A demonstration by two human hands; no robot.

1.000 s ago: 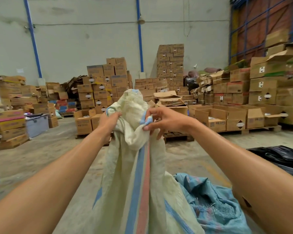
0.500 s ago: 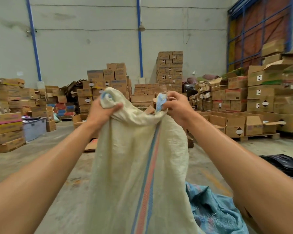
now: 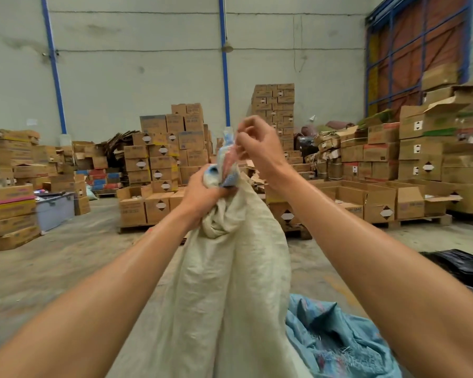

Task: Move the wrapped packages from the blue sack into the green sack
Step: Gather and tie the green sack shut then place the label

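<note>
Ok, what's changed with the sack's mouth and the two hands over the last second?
The pale woven sack had its mouth spread wide between the hands half a second ago; now it is bunched into a neck. The left hand has moved inward and clamps that neck, while the right hand has risen above it, pinching the striped end. The crumpled blue sack stayed on the floor at lower right, and the stacked cardboard boxes are unchanged.
</note>
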